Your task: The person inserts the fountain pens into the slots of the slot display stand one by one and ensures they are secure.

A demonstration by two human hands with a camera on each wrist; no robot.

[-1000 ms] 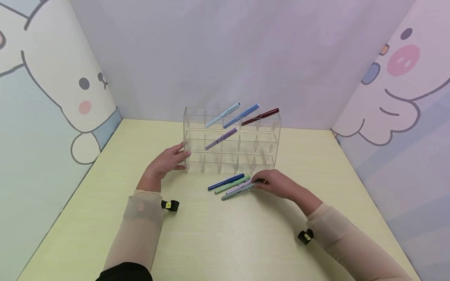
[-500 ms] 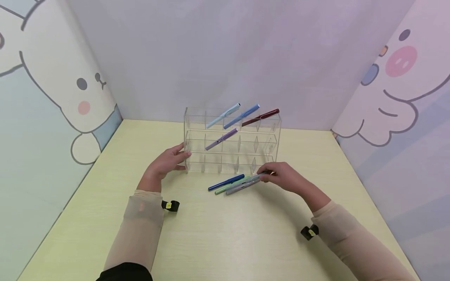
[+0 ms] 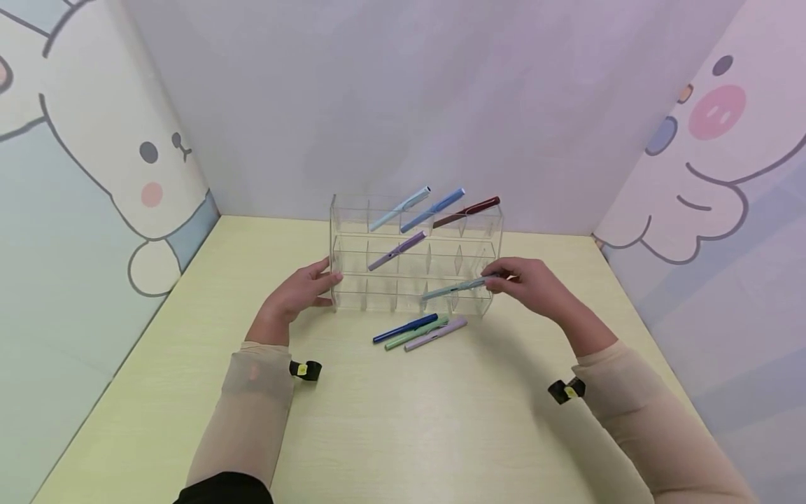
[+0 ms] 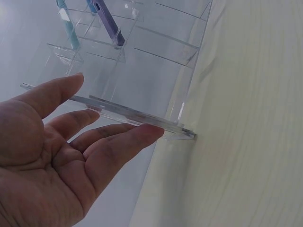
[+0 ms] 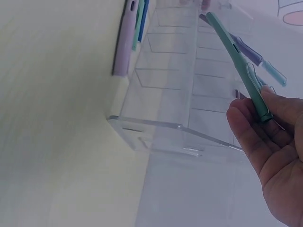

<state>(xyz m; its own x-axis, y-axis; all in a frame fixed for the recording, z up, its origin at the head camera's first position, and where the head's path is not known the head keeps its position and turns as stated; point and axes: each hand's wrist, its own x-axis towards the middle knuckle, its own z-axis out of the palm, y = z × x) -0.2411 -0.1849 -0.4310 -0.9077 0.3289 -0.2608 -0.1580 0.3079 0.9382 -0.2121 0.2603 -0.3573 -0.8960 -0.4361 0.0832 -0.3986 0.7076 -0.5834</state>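
Observation:
A clear acrylic pen rack point(image 3: 409, 301) with stepped, divided rows stands on the table. My left hand point(image 3: 302, 290) holds its left side panel, thumb on one face and fingers on the other, as the left wrist view shows. My right hand point(image 3: 525, 283) pinches a blue-green pen point(image 3: 455, 288) by one end between thumb and fingers. The pen is raised off the table, slanting across the rack's lowest row at the right. On the table before the rack lie a dark blue pen point(image 3: 404, 328), a light green pen point(image 3: 415, 334) and a lilac pen point(image 3: 436, 335), side by side.
The rack's top row holds a light blue pen point(image 3: 400, 208), a blue pen point(image 3: 432, 210) and a dark red pen point(image 3: 467, 212). A purple pen point(image 3: 397, 251) leans in the middle row. Walls with cartoon prints border the pale table point(image 3: 403, 434).
My right hand has lifted the blue-green pen from beside the lilac one and moved it up and right, to the rack's lowest row. My left hand stays at the rack's side.

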